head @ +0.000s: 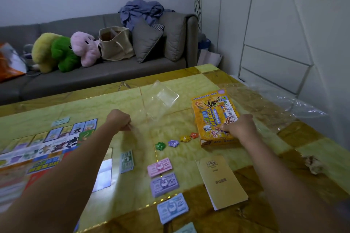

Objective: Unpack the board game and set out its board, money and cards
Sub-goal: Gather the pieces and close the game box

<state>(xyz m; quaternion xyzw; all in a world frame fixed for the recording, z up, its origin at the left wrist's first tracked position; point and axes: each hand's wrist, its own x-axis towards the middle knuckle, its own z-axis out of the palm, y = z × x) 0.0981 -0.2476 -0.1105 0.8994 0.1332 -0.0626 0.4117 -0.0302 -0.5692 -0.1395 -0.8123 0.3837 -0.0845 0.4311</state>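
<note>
- The right hand (240, 126) grips the near right corner of the box (214, 117), which lies flat at 2 o'clock on the desk (189, 85). Its fingers curl over the box's edge.
- The left hand (119, 119) hangs over the desk's middle with its fingers curled tight. I cannot tell whether they pinch something small.
- The step looks like checking the box for the remaining cards. It is thin, glossy cardboard and would buckle, so hold it by the edges and open it level, not tipped.
- The board (47, 143) lies flat at 9 o'clock, a printed sheet ringed with picture squares.
- The money is light paper that slides easily, so forearms should pass above it. It sits in a green stack (126, 161), a pink stack (160, 166), a purple stack (164, 184) and a blue stack (172, 207), running toward 6 o'clock.
- Four star-shaped tokens (173, 143) form a row, and the red one is just beside the box.
- A matte tan booklet (221, 181) lies at 4 o'clock.
- A stiff clear tray (161, 100) sits at 12 o'clock.
- Crinkled wrap (284, 104) lies at 3 o'clock.
</note>
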